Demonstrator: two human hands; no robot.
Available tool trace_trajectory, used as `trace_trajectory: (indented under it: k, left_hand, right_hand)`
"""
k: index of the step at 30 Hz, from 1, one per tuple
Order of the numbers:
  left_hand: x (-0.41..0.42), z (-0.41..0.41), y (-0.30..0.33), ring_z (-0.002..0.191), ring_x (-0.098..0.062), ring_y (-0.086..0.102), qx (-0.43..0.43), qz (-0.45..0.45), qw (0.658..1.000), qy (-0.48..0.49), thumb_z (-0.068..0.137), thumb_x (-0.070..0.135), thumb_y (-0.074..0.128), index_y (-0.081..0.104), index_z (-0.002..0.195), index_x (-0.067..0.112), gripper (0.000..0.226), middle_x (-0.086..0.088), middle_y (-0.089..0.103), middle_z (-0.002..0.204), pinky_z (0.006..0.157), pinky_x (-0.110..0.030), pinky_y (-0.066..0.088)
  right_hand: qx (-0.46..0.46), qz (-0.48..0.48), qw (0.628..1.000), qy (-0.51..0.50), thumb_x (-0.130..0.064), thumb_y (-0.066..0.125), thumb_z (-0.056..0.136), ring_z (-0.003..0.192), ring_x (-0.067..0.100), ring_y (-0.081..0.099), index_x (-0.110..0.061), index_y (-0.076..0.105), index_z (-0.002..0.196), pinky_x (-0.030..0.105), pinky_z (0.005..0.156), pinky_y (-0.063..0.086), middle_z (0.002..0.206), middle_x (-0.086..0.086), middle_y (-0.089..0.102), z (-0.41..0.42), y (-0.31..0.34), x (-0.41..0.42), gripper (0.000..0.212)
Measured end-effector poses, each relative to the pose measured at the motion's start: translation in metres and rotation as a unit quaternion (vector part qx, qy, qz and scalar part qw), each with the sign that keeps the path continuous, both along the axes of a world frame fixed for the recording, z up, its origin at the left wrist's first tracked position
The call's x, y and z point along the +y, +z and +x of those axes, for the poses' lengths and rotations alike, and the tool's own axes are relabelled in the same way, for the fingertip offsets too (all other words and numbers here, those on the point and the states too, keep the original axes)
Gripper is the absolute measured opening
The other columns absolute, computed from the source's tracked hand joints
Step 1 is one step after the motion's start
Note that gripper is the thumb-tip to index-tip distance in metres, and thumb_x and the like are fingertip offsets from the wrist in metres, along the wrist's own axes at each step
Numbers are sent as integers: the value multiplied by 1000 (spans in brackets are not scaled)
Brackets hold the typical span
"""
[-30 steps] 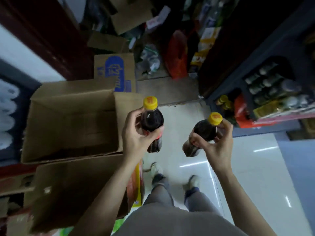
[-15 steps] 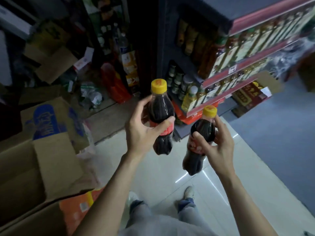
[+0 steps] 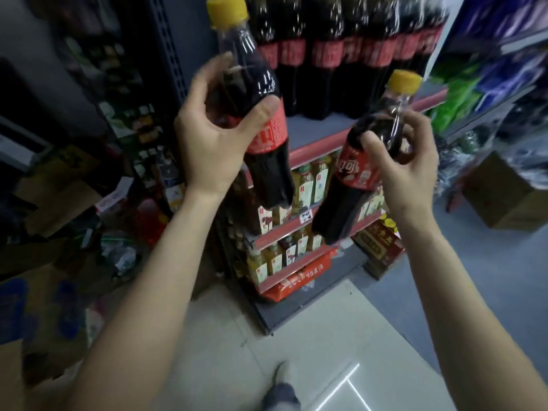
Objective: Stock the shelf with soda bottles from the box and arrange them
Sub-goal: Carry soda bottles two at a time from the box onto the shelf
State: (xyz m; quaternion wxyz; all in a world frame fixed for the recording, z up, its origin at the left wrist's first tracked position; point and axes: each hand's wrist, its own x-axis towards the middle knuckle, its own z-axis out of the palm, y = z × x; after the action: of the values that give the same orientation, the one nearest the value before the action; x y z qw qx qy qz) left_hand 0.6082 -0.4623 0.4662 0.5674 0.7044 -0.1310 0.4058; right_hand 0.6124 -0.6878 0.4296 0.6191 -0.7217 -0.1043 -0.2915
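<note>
I hold two dark soda bottles with yellow caps and red labels. My left hand (image 3: 213,137) grips the left soda bottle (image 3: 267,164) around its middle, upright and raised. My right hand (image 3: 406,170) grips the right soda bottle (image 3: 353,185) near its neck, tilted with its base down-left. Both are in front of the grey shelf (image 3: 314,129) with a red edge, where a row of larger soda bottles (image 3: 350,54) stands at the back. The front of that shelf board is bare.
Lower shelves hold yellow-green bottles (image 3: 308,182) and a red pack (image 3: 299,280) at the bottom. Cardboard boxes (image 3: 56,315) and clutter lie on the floor at left. A brown box (image 3: 510,197) stands at right. A red-brown carton (image 3: 376,241) sits beside the shelf base.
My view has swung from the open box up to the shelf. Both hands have lifted their bottles toward the shelf with the large soda bottles.
</note>
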Motion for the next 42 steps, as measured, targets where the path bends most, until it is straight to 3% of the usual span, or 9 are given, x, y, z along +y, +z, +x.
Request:
trace_trajectory:
  k: [3, 8, 12, 19, 28, 33, 36, 39, 42]
  left_hand:
    - [-20, 47, 13, 113, -13, 59, -24, -4, 1000, 16, 75, 34, 78, 53, 122, 6, 60, 0, 61, 116, 101, -34, 46]
    - [-43, 122, 14, 114, -15, 59, -29, -14, 999, 29, 72, 38, 79, 54, 123, 7, 65, -2, 62, 119, 100, -40, 47]
    - [-55, 171, 12, 112, -14, 60, -20, -12, 999, 49, 71, 40, 80, 55, 124, 9, 66, -2, 64, 118, 96, -40, 49]
    - [-69, 225, 6, 113, -15, 61, 21, -7, 993, 116, 68, 52, 78, 56, 123, 18, 68, 2, 65, 121, 95, -43, 50]
    - [-92, 250, -2, 110, -10, 60, 56, -17, 979, 197, 66, 48, 80, 52, 117, 32, 60, 8, 65, 116, 94, -42, 50]
    - [-100, 257, 2, 112, -4, 58, 71, 11, 976, 207, 69, 45, 78, 50, 120, 30, 61, 13, 63, 118, 95, -38, 50]
    - [-99, 257, 0, 116, -4, 56, 78, 22, 979, 188, 72, 44, 76, 46, 124, 33, 61, 13, 60, 124, 98, -39, 49]
    - [-98, 255, -5, 124, -5, 50, 86, 25, 982, 167, 75, 42, 75, 41, 129, 38, 64, 17, 53, 132, 103, -41, 45]
    - [-96, 251, -9, 131, -3, 41, 101, 39, 984, 141, 77, 32, 77, 36, 138, 33, 73, 13, 45, 142, 109, -37, 39]
  right_hand:
    - [-50, 12, 999, -6, -31, 71, 85, 84, -3, 58, -10, 52, 118, 20, 78, 48, 95, -7, 61, 49, 26, -9, 44]
    - [-100, 2, 995, 3, -37, 70, 84, 96, 16, 64, -21, 48, 117, 40, 86, 54, 103, 0, 64, 123, 54, -14, 42]
    - [-124, -6, 992, 13, -35, 71, 84, 100, 17, 63, -25, 48, 116, 42, 89, 52, 106, -1, 64, 175, 65, -13, 40]
    - [-107, -32, 993, 39, -42, 71, 83, 110, 18, 59, -16, 52, 121, 42, 95, 47, 117, 3, 63, 245, 60, -14, 50]
    - [-100, -110, 987, 57, -49, 69, 81, 109, 11, 55, -10, 54, 125, 17, 91, 41, 117, 2, 60, 279, 48, -9, 61]
    - [-109, -157, 981, 34, -55, 68, 79, 112, 16, 55, -10, 51, 129, 25, 88, 44, 120, 4, 59, 283, 42, -13, 69]
    - [-111, -217, 969, 33, -56, 72, 74, 116, 20, 53, -15, 38, 141, 30, 77, 48, 128, 4, 52, 281, 36, -19, 86]
    - [-95, -292, 951, 43, -52, 77, 71, 103, 22, 58, -23, 13, 152, 31, 61, 47, 127, 4, 47, 279, 28, -24, 108]
    - [-95, -303, 947, 51, -48, 78, 73, 94, 25, 61, -24, 5, 153, 34, 62, 49, 125, 6, 49, 281, 29, -28, 111]
